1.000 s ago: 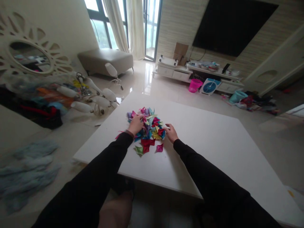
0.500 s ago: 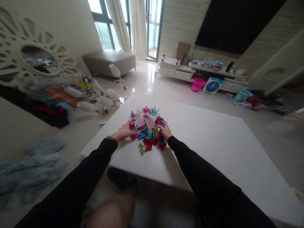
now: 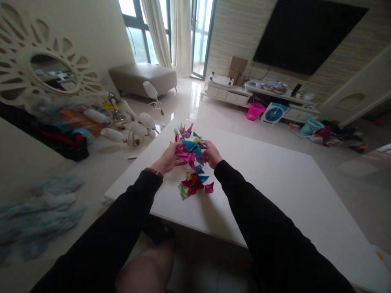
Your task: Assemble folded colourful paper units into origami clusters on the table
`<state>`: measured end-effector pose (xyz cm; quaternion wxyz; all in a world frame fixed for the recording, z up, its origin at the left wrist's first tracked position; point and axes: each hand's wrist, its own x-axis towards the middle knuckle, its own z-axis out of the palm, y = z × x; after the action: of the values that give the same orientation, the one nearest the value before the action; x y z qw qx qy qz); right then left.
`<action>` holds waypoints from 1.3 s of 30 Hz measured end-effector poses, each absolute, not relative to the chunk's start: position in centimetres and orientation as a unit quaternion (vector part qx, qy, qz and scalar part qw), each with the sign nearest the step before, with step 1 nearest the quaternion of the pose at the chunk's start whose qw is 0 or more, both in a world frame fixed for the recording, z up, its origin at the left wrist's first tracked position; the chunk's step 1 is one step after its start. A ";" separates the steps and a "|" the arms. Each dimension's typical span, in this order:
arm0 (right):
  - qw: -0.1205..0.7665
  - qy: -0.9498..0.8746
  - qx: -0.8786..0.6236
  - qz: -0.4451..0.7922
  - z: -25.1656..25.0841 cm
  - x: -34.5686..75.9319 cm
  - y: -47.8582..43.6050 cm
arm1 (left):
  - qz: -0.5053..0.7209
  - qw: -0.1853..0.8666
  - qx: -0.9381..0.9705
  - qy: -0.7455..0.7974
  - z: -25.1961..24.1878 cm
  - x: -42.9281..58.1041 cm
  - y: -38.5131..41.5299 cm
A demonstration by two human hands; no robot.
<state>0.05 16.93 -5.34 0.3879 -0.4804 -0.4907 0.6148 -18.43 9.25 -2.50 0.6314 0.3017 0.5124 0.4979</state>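
Note:
A bunch of folded origami paper cranes (image 3: 192, 149) in blue, pink, yellow and purple is pressed between my two hands over the white table (image 3: 259, 183). From the left side my left hand (image 3: 169, 158) cups the bunch. My right hand (image 3: 213, 154) grips it from the right, its fingers curled in and partly hidden by paper. Nearer to me, a smaller group of red, blue, yellow and green paper pieces (image 3: 193, 184) lies on the tabletop, with one magenta piece (image 3: 209, 187) a little apart at its right.
Left of the table stands a lamp fixture with several white shades (image 3: 137, 128). Beyond the table are a padded bench (image 3: 143, 76), a pink basket (image 3: 255, 111), a blue-and-white fan (image 3: 274, 112) and a low TV cabinet (image 3: 236, 97). Grey fluffy cloth (image 3: 45, 211) lies on the floor at left.
My hands have closed on most of the paper pile and moved it up and away from me. The red and green pieces at the near side stay on the table.

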 end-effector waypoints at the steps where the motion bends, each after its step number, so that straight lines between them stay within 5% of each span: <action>1: 0.412 -0.509 -0.501 0.566 -4.8 1.0 17.2 | 0.478 0.637 0.305 0.523 -2.3 -19.1 9.0; 5: 0.382 -0.529 -0.624 0.430 -4.9 6.2 16.8 | 0.350 0.500 0.375 0.697 -4.0 -21.7 7.1; 9: 0.296 -0.476 -0.671 0.485 -7.7 10.7 12.8 | 0.310 0.354 0.431 0.770 -7.0 -22.3 4.5; 16: 0.211 -0.413 -0.627 0.625 -10.3 9.3 6.1 | 0.284 0.617 0.318 0.661 -7.7 -16.9 1.1; 21: 0.240 -0.399 -0.573 0.675 -8.9 3.5 6.4 | 0.404 0.640 0.266 0.597 -6.5 -14.1 2.4; 28: 0.458 -0.505 -0.502 0.533 -6.3 5.3 7.1 | 0.570 0.441 0.337 0.606 -4.7 -18.4 4.2; 34: 0.222 -0.774 -0.397 0.441 -9.7 10.3 1.0 | 0.401 0.209 0.558 0.696 -7.6 -19.9 2.8; 39: 0.188 -0.867 -0.296 0.354 -12.5 8.9 -1.9 | 0.271 0.133 0.637 0.709 -9.3 -18.5 2.6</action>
<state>8.86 -1.88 -12.51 0.1884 -0.2959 -0.8668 0.3543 -18.49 2.64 -9.31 0.1329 0.6373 0.7091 0.2710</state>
